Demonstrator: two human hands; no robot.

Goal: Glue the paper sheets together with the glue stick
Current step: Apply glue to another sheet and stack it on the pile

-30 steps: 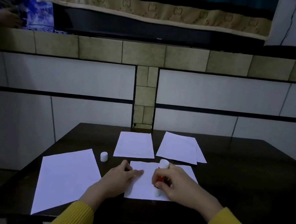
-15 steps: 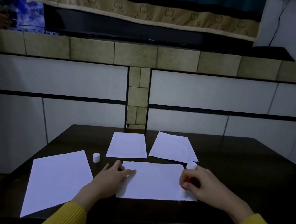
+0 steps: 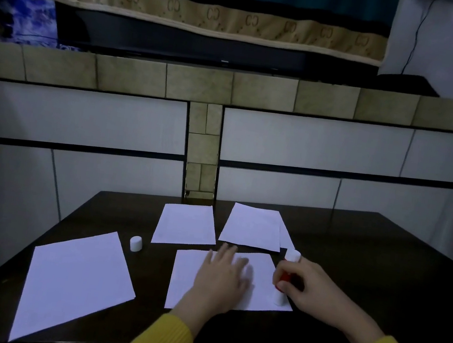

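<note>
while both hands work at the near sheet, entries as follows.
table (image 3: 381,270): dark, glossy top; all task items lie on it.
near sheet (image 3: 183,276): white paper, flat, lying in front of the person at the table's near centre; both hands are on it.
left hand (image 3: 221,276): lies palm down on the near sheet, fingers straight and spread, slightly blurred; it presses the paper and grips nothing.
right hand (image 3: 310,289): fingers and thumb curled round the glue stick, at the sheet's right edge.
glue stick (image 3: 284,279): red body with white ends, held roughly upright, top leaning away from the person; lower end meets the near sheet close to its right near corner.
cap (image 3: 135,243): small white cylinder, standing upright on the bare table, between the large sheet and the far left sheet, apart from both hands.
large sheet (image 3: 74,278): white, lying at an angle at the table's left, near edge reaching the table's front.
far left sheet (image 3: 185,224): single white sheet beyond the near one.
far right sheets (image 3: 253,226): two sheets overlapped, the lower one showing along the right side; just beyond the glue stick's top.
sleeves (image 3: 164,341): yellow knit, on both forearms.
</note>
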